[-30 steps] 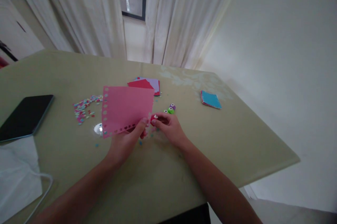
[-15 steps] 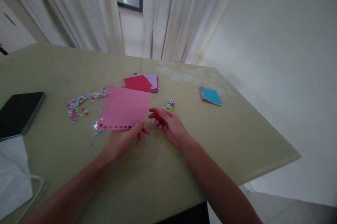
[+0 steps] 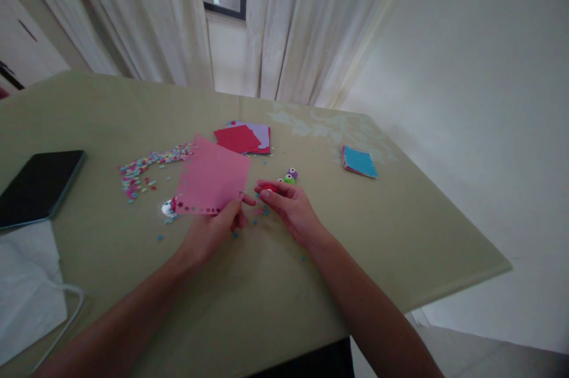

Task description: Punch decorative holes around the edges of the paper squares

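A square pink sheet of paper (image 3: 216, 176) is pinched at its lower right corner by my left hand (image 3: 213, 230). Small shapes are punched along its left and bottom edges. My right hand (image 3: 291, 209), just right of the sheet, is closed around a small red paper punch (image 3: 269, 188), partly covered by the fingers. Behind that hand stand a green punch (image 3: 289, 179) and a purple punch (image 3: 292, 173), each with a round eye-like top. Blue and pink paper bits (image 3: 259, 211) are scattered on the table below the hands.
A curved heap of confetti (image 3: 153, 160) lies left of the sheet, near a black tablet (image 3: 42, 185). Red and lilac papers (image 3: 237, 138) lie behind, and a blue-topped paper stack (image 3: 360, 162) rests at right. White tissue (image 3: 31, 295) and a white cable (image 3: 79, 301) occupy the near left.
The pink sheet has turned clockwise, its right corner tilting down. My right hand has risen slightly, with its fingers and thumb now closer around the red punch. The view has shifted a little.
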The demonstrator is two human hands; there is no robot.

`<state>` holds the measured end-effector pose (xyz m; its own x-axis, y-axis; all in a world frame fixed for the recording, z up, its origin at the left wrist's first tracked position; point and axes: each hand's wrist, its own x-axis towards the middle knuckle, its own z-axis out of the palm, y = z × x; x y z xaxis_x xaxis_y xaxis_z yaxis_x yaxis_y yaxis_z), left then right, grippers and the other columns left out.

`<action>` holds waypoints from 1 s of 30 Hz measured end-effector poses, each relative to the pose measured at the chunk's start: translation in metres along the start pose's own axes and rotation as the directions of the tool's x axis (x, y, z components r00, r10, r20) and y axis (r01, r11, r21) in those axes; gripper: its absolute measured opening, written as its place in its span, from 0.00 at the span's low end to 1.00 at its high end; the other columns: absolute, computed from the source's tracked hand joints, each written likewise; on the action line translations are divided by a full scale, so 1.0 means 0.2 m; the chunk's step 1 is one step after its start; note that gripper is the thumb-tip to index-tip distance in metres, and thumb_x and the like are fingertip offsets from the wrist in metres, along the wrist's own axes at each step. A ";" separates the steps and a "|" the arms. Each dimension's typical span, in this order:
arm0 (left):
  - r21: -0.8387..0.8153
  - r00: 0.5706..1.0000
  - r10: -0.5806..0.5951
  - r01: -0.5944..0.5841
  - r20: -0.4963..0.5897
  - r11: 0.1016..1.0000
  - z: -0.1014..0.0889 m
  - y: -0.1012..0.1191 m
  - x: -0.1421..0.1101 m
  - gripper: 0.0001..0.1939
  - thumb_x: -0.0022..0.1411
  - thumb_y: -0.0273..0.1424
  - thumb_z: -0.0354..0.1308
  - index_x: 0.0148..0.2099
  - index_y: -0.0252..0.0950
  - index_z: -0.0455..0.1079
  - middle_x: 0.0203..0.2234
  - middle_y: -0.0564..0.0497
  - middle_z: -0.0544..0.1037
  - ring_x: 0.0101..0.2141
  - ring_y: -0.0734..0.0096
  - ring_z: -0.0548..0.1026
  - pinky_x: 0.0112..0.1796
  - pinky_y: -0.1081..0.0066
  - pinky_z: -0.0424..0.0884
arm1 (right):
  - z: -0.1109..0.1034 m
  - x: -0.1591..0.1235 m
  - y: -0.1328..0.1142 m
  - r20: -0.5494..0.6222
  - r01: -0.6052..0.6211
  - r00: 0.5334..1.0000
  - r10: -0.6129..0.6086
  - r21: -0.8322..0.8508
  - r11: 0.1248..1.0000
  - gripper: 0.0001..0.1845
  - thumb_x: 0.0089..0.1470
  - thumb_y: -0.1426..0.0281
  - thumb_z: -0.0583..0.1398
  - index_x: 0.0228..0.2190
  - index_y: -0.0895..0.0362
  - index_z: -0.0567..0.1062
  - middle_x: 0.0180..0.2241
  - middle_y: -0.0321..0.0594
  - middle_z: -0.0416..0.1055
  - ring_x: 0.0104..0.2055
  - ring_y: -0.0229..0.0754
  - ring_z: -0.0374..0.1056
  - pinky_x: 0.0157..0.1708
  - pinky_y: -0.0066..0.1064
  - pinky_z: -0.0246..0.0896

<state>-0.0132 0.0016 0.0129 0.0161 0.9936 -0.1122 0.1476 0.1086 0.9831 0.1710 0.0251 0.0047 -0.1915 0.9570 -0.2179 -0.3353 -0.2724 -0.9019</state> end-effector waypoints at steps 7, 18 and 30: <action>0.082 0.994 0.099 -0.095 -0.050 0.992 -0.01 0.03 0.00 0.19 0.60 0.42 0.58 0.19 0.42 0.64 0.15 0.55 0.69 0.20 0.69 0.69 0.25 0.70 0.67 | 0.02 -0.02 -0.03 0.105 -0.025 0.994 0.027 -0.024 0.999 0.22 0.44 0.57 0.78 0.39 0.55 0.87 0.35 0.37 0.82 0.31 0.36 0.72 0.39 0.31 0.73; 0.041 0.994 0.109 -0.108 -0.022 0.993 0.00 0.01 0.02 0.19 0.64 0.48 0.58 0.32 0.41 0.79 0.15 0.57 0.68 0.18 0.69 0.66 0.23 0.70 0.63 | 0.02 -0.02 -0.02 0.085 -0.025 0.996 0.023 0.018 1.000 0.21 0.42 0.59 0.79 0.36 0.55 0.84 0.34 0.36 0.81 0.31 0.36 0.70 0.36 0.31 0.68; 0.045 0.989 0.142 -0.144 0.032 0.989 0.01 0.02 0.02 0.20 0.64 0.47 0.58 0.26 0.40 0.75 0.14 0.55 0.69 0.17 0.70 0.68 0.21 0.72 0.64 | 0.02 -0.01 0.00 0.108 0.033 0.994 -0.033 -0.004 0.999 0.22 0.41 0.58 0.80 0.34 0.54 0.83 0.31 0.34 0.79 0.32 0.38 0.70 0.36 0.31 0.67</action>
<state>-0.0113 0.0056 0.0159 0.0686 0.9973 0.0243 0.1882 -0.0368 0.9814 0.1683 0.0224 0.0072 -0.2787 0.9491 -0.1469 -0.3374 -0.2400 -0.9103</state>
